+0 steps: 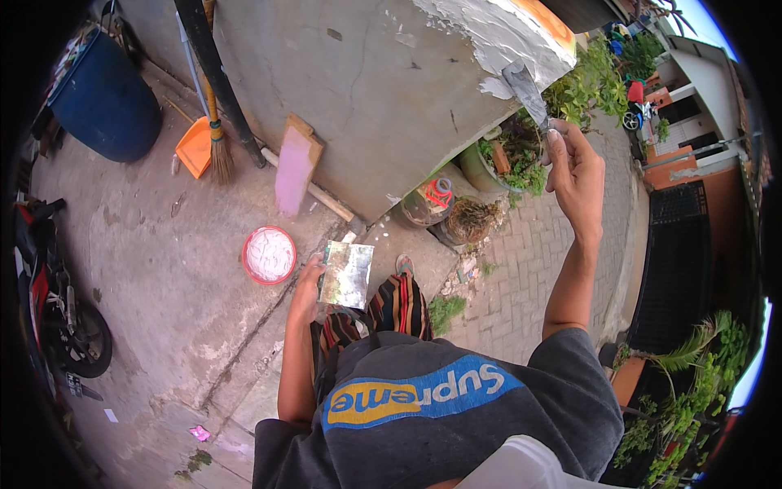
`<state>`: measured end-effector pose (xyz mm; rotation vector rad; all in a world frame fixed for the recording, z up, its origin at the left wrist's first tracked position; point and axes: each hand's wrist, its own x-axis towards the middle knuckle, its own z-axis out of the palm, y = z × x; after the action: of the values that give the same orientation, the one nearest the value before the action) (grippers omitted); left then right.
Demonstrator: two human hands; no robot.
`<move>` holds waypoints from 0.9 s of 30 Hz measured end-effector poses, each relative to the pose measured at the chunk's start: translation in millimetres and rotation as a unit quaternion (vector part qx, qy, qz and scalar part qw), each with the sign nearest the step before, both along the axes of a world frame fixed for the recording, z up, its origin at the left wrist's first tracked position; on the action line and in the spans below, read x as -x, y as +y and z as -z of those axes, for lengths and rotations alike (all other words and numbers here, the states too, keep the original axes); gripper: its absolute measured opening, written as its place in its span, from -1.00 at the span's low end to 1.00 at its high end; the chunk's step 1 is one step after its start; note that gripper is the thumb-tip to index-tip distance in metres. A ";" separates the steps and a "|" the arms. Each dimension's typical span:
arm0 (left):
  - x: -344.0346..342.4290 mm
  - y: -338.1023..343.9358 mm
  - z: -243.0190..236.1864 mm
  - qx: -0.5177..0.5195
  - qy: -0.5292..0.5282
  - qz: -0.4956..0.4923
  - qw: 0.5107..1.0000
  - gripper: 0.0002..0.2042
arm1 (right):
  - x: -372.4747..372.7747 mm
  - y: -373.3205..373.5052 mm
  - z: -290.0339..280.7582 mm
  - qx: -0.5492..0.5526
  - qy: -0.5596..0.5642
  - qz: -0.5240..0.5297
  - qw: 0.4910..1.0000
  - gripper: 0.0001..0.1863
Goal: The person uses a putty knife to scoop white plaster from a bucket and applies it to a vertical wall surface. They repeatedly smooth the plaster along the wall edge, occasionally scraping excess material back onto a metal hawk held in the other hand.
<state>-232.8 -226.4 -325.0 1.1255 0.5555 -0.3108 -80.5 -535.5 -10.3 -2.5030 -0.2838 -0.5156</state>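
My right hand (pixel 574 175) grips a putty knife (pixel 523 85), its smeared blade at the corner of the grey wall (pixel 358 98), where rough white plaster (pixel 472 33) coats the top edge. Low at the middle, my left hand (pixel 308 289) holds a rectangular metal scraper plate (pixel 346 273), whose shiny face shows pale smears. To its left a red-rimmed tub (pixel 269 254) of white paste rests on the concrete ground. A pink-stained board (pixel 295 171) leans at the wall's foot.
A blue barrel (pixel 106 102), orange dustpan (pixel 194 151), broom (pixel 220 159) and dark pole (pixel 216 81) stand upper left. A motorbike (pixel 65 326) is at far left. Potted plants (pixel 509 163) and a bottle (pixel 423 204) line the wall's right side, beside a paved lane (pixel 521 285) and black gate (pixel 676 253).
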 end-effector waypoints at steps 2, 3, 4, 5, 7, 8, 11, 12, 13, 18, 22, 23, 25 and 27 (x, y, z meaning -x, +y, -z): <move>-1.5 1.3 6.5 0.002 -0.011 0.025 1.000 -0.52 | -2.3 13.0 -6.8 0.035 -0.001 -0.010 0.999 -0.77; -1.9 1.4 9.1 0.014 -0.012 0.025 1.000 -0.52 | -7.5 18.2 -7.4 0.051 -0.001 -0.017 0.999 -0.77; -4.8 1.3 2.9 0.026 -0.013 0.025 0.999 -0.52 | -14.5 20.0 -5.2 0.069 -0.027 -0.045 0.996 -0.78; -6.4 0.0 -3.9 0.016 -0.016 0.030 0.999 -0.54 | -18.8 22.4 -5.4 0.069 -0.035 -0.039 0.996 -0.78; -7.6 -3.4 -19.4 -0.005 -0.021 0.037 0.999 -0.57 | -23.8 27.2 -7.2 0.071 -0.050 -0.032 0.996 -0.80; -7.8 -2.6 -18.4 0.003 -0.019 0.035 0.999 -0.57 | -23.2 27.5 -9.9 0.058 -0.031 -0.021 0.998 -0.79; -6.9 -4.3 -8.9 0.018 -0.012 0.020 1.000 -0.56 | -18.4 19.5 -17.4 0.038 0.005 0.001 0.999 -0.77; -5.5 -5.4 -5.0 0.014 -0.008 0.009 1.000 -0.56 | -16.5 11.7 -16.9 0.041 0.004 0.000 0.999 -0.77; -4.6 -6.4 -0.8 0.010 -0.004 -0.003 1.000 -0.56 | -14.6 4.4 -17.2 0.042 0.004 -0.002 0.999 -0.76; -3.2 -1.0 14.6 0.033 -0.018 0.022 0.999 -0.54 | 10.1 -21.6 -24.4 -0.043 0.068 0.019 0.997 -0.76; -5.7 -7.2 -18.6 0.012 0.019 -0.010 1.000 -0.55 | 24.9 -36.9 -21.4 -0.073 0.088 0.008 0.993 -0.78; -6.1 -6.8 -17.8 0.025 0.015 -0.003 1.000 -0.55 | 26.6 -36.0 -20.4 -0.076 0.088 0.005 0.993 -0.78; -7.6 -3.8 -12.4 0.049 0.007 0.016 0.999 -0.56 | 19.6 -18.7 -13.7 -0.043 0.054 -0.003 0.998 -0.78; -7.8 -3.0 0.2 0.027 -0.016 0.039 0.999 -0.54 | 7.2 -1.2 -8.0 -0.010 0.021 -0.007 1.000 -0.79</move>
<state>-225.0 -229.4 -325.2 1.0991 0.4725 -0.3733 -87.8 -536.6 -2.3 -2.4872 -0.2801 -0.4584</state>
